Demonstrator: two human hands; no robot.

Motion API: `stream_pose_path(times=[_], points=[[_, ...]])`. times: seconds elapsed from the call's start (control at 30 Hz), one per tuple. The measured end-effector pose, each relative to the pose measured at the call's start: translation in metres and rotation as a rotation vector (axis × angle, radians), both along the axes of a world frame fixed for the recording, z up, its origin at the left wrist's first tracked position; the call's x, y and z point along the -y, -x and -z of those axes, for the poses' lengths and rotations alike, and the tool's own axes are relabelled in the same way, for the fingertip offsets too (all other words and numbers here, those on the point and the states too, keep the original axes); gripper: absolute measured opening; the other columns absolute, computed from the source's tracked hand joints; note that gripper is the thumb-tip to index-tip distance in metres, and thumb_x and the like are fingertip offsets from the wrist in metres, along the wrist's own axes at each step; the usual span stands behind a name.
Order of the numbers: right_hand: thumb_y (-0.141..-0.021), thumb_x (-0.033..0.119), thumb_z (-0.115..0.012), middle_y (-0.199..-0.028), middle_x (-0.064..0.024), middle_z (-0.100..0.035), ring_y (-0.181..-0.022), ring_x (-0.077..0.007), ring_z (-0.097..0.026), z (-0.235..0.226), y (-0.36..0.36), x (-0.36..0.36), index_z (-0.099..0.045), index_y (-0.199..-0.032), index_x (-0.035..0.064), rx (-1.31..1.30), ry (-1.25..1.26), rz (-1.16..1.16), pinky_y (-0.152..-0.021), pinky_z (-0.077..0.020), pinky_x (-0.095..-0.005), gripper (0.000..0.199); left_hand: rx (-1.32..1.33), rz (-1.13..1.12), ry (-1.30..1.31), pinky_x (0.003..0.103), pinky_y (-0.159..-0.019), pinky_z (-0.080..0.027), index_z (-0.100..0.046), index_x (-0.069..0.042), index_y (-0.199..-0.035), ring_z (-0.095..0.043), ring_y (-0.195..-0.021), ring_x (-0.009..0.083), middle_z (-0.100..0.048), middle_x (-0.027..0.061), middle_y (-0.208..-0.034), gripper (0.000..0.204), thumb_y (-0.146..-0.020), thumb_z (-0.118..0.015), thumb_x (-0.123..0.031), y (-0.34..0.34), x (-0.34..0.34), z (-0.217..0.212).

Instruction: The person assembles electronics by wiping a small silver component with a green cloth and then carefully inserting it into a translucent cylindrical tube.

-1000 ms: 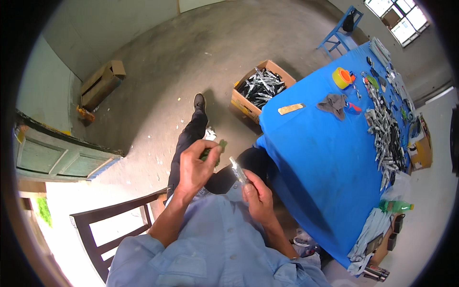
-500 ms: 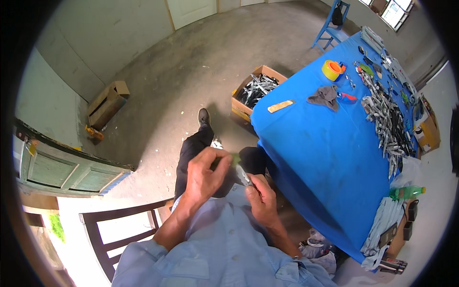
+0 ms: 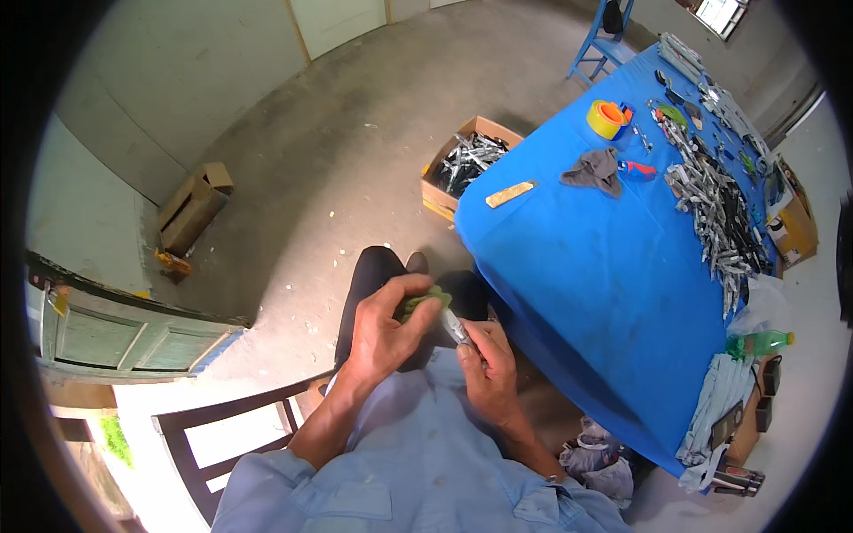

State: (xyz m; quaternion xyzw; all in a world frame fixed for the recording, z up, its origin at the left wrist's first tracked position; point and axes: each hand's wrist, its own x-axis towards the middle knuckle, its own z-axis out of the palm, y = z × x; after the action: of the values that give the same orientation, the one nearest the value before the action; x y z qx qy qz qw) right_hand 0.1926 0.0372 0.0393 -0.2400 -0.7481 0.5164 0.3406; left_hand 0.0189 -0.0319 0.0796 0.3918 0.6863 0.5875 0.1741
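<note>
Both hands are together above my lap. My left hand (image 3: pixel 387 327) is closed, its thumb and fingers pinching a green cloth-like piece (image 3: pixel 426 304). Just to the right, my right hand (image 3: pixel 489 360) grips a slim silver metal piece (image 3: pixel 454 328) between thumb and fingers. Its free end points up and left and meets the green piece. My fingers cover its lower part, so its exact kind cannot be made out. A large pile of similar silver and black slim pieces (image 3: pixel 715 213) lies along the right side of the blue-covered table (image 3: pixel 569 266).
Beside the table, a cardboard box (image 3: pixel 437 197) holds more such pieces. The table carries tape rolls (image 3: pixel 608 119), a grey cloth (image 3: pixel 593 171), a flat tan strip (image 3: pixel 512 194) and a green bottle (image 3: pixel 761 343). Another box (image 3: pixel 194 208) lies at left; a blue chair (image 3: pixel 605 46) stands far back.
My view has shifted slightly. My outstretched foot has drawn back toward me. The green piece now shows more fully in my left hand, and both hands keep their grip.
</note>
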Motion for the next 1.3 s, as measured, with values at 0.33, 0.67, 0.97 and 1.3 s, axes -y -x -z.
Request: stream_pose_path(times=[0.33, 0.67, 0.97, 1.3], points=[[-0.098, 0.003, -0.065, -0.112, -0.0189, -0.066, -0.095, -0.0317, -0.066, -0.010, 0.000, 0.007, -0.070, -0.130, -0.0021, 0.131, -0.149, 0.056, -0.085, -0.0536, -0.0389, 0.033, 0.275, 0.004, -0.015, 0.024, -0.070, -0.053, -0.075, 0.001, -0.108, -0.063, -0.078, 0.0059, -0.072, 0.0012, -0.086, 0.013, -0.104, -0.073, -0.012, 0.024, -0.002, 0.022], [-0.099, 0.006, -0.068, -0.110, -0.0145, -0.066, -0.089, -0.0209, -0.062, -0.005, 0.017, 0.001, -0.069, -0.129, -0.0049, 0.060, -0.198, 0.032, -0.077, -0.0494, -0.0321, 0.032, 0.336, 0.182, -0.095, 0.025, -0.087, -0.056, -0.075, 0.000, -0.118, -0.067, -0.095, 0.0082, -0.076, 0.0030, -0.105, 0.018, -0.104, -0.074, -0.011, 0.032, 0.020, 0.030], [-0.108, 0.013, -0.061, -0.097, -0.0020, -0.067, -0.084, -0.0096, -0.061, 0.005, 0.018, -0.021, -0.070, -0.128, -0.0033, 0.187, 0.875, -0.394, -0.074, -0.0514, -0.0280, 0.027, 0.425, 0.178, 0.011, 0.022, -0.074, -0.053, -0.075, 0.000, -0.109, -0.064, -0.084, 0.0036, -0.075, -0.0004, -0.094, 0.012, -0.099, -0.077, -0.005, 0.047, 0.032, 0.026], [-0.097, 0.011, -0.076, -0.102, -0.0089, -0.073, -0.086, -0.0153, -0.068, 0.008, 0.048, -0.004, -0.072, -0.123, -0.0009, 0.233, 0.117, -0.139, -0.074, -0.0551, -0.0303, 0.029, 0.454, 0.065, 0.042, 0.022, -0.072, -0.053, -0.073, 0.001, -0.103, -0.063, -0.081, 0.0040, -0.073, 0.0001, -0.091, 0.009, -0.099, -0.076, -0.006, 0.058, 0.034, 0.048]])
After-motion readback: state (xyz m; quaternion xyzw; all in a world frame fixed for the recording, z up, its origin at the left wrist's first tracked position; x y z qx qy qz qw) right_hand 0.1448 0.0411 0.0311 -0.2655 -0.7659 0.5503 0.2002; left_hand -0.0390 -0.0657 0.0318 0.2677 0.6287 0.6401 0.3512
